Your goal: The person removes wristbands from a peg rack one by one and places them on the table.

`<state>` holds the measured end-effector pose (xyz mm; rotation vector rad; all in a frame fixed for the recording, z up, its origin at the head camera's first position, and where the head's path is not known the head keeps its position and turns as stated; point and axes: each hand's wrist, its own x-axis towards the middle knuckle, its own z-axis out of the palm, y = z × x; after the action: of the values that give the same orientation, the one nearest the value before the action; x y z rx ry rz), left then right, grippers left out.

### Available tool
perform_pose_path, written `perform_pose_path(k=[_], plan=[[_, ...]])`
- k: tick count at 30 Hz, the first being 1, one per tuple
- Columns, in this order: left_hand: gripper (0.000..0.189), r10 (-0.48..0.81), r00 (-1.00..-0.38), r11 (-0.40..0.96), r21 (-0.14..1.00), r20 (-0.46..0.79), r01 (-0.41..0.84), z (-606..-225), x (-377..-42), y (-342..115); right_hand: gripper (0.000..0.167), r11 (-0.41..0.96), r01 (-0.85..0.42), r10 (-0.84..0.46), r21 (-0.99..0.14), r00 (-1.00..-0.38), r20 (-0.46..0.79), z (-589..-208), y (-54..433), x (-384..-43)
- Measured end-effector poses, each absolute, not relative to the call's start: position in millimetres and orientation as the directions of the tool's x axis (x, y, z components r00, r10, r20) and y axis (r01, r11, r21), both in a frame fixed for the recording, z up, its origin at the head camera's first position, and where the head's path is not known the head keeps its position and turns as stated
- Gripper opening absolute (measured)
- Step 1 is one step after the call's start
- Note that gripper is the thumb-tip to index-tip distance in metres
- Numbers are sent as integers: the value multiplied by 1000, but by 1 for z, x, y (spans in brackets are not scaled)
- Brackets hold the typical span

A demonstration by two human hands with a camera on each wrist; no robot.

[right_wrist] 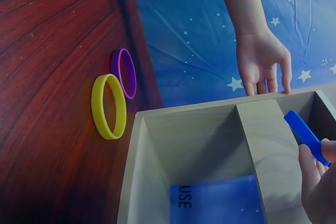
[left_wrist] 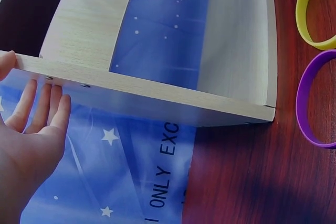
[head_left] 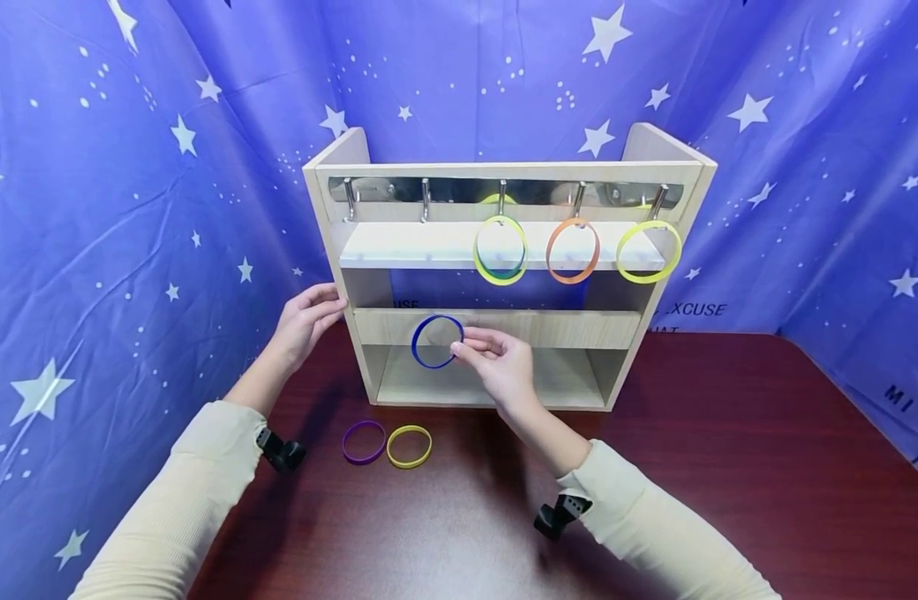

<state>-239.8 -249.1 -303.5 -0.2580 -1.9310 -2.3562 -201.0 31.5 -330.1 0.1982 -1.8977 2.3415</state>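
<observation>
My right hand [head_left: 507,368] pinches a blue wristband [head_left: 416,350] between thumb and fingers, in front of the lower rail of a wooden rack [head_left: 496,329]. The right wrist view has this blue band edge-on at the right. My left hand [head_left: 300,325] touches the rack's left side panel; in the left wrist view its fingers [left_wrist: 59,111] lie straight against the outer face, with the thumb at the front edge. Left of centre on the table, a purple wristband [head_left: 345,450] and a yellow wristband [head_left: 410,466] lie side by side, in front of the rack.
A metal strip with several hooks [head_left: 425,200] runs along the rack's top. Yellow-green and green bands [head_left: 525,258] hang at the middle hook, an orange band [head_left: 597,250] and a yellow band [head_left: 680,250] farther right. A starry blue curtain [head_left: 204,167] surrounds the dark red table [head_left: 729,433].
</observation>
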Motion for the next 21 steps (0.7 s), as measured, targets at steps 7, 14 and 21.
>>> perform_pose_path(k=[7,14,21], plan=[[26,36,-979,-193,963,199,189,-307,-242,-250,32,-230,-145,10,-962,-989,146,-335,33,-200],[29,18,-974,-134,966,225,221,-311,-244,-249,33,-228,-119,9,-966,-993,121,-341,35,-199],[29,17,-969,-123,962,248,244,-315,-245,-251,31,-198,-81,7,-977,-997,82,-352,37,-198]])
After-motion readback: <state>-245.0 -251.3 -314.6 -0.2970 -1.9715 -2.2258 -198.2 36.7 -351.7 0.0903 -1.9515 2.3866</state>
